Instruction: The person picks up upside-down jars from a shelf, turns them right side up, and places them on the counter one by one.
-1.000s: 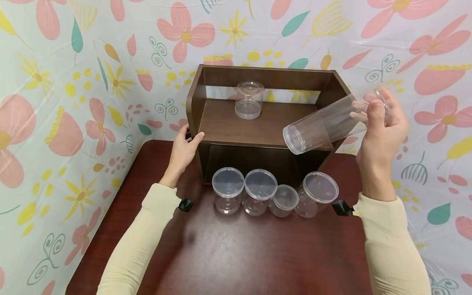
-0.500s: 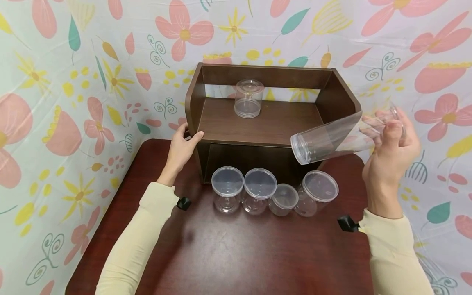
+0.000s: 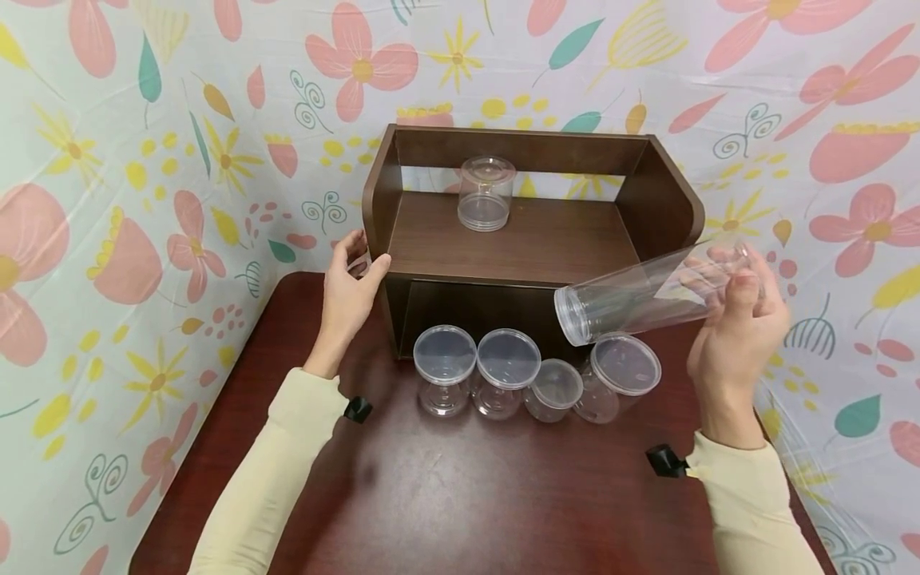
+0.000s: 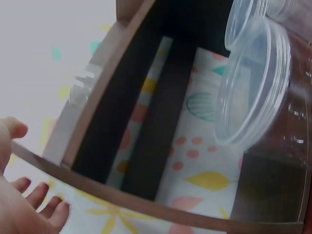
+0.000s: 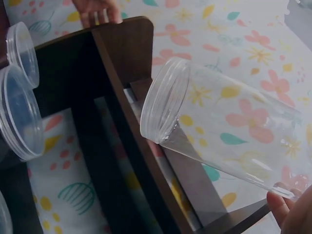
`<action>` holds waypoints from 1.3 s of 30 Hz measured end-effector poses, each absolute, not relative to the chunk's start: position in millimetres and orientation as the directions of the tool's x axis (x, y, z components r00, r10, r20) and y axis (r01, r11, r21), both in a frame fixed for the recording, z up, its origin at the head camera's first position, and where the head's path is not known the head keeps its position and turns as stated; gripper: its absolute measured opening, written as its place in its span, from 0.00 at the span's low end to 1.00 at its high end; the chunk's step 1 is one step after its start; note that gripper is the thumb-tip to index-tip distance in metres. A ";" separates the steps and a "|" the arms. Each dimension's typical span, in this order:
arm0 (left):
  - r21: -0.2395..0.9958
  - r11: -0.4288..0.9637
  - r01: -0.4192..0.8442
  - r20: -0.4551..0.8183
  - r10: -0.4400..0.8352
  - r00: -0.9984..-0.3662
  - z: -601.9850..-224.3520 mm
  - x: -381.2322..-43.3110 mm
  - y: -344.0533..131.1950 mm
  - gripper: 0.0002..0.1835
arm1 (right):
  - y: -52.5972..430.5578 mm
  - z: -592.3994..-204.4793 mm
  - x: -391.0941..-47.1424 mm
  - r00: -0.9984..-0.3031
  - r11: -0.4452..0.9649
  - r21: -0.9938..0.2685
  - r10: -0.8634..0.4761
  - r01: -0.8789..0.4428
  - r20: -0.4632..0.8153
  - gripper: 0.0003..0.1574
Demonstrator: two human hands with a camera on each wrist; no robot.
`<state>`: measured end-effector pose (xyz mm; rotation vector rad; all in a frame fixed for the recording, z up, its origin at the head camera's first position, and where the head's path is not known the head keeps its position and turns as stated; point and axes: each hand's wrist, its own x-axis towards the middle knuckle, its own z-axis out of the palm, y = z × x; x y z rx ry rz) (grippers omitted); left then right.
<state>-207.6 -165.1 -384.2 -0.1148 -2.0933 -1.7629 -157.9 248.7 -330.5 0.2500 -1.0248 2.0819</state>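
Observation:
My right hand [image 3: 740, 319] holds a tall clear plastic jar [image 3: 632, 295] by its base end. The jar lies tilted in the air, its lidded end pointing left and a little down, before the right part of a dark brown wooden shelf [image 3: 517, 255]. In the right wrist view, the fingers [image 5: 278, 207] are at the jar's base. My left hand [image 3: 348, 295] is at the shelf's left side panel, the thumb at its front edge and the loosely bent fingers on the outer side. The left wrist view shows the panel edge between thumb and spread fingers [image 4: 36, 195].
A short clear jar [image 3: 485, 194] stands upside down on the upper board. Several lidded clear jars line up before the lower compartment, among them a small one [image 3: 555, 387] and one at the right end [image 3: 625, 367]. All stand on a reddish-brown table [image 3: 446, 495] by patterned cloth walls.
The tall jar and my right hand have come down and the jar tilts closer to level. My left hand has shifted slightly left, its fingers looser at the side panel.

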 end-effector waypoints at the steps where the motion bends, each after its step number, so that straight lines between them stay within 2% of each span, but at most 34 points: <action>1: 0.918 0.193 0.347 0.385 -0.218 -0.897 -383.0 -204.6 -162.6 0.35 | 247.6 -332.7 -157.2 -0.675 -0.380 -0.577 0.566 -0.723 0.473 0.40; 6: 0.873 0.179 0.454 0.487 -0.335 -0.807 -376.0 -189.3 -151.9 0.28 | 242.7 -341.6 -156.0 -0.673 -0.390 -0.564 0.565 -0.728 0.477 0.43; 10: 0.855 0.160 0.494 0.517 -0.335 -0.787 -373.8 -180.0 -145.9 0.26 | 239.2 -346.9 -156.3 -0.673 -0.394 -0.561 0.564 -0.728 0.478 0.46; 17: 0.833 0.140 0.536 0.553 -0.181 -0.813 -386.9 -173.1 -133.6 0.25 | 229.2 -357.8 -155.7 -0.670 -0.399 -0.549 0.557 -0.734 0.491 0.45; 23: 0.856 0.158 0.492 0.505 -0.054 -0.861 -398.9 -169.4 -123.4 0.23 | 217.1 -369.9 -156.2 -0.693 -0.407 -0.570 0.529 -0.714 0.490 0.42; 28: 0.873 0.151 0.463 0.459 0.061 -0.886 -408.2 -166.0 -116.9 0.26 | 207.7 -379.2 -156.1 -0.713 -0.423 -0.582 0.512 -0.695 0.479 0.39; 39: 0.897 0.144 0.418 0.365 0.293 -0.884 -424.9 -159.1 -99.5 0.33 | 189.1 -396.6 -155.8 -0.738 -0.424 -0.614 0.493 -0.666 0.460 0.36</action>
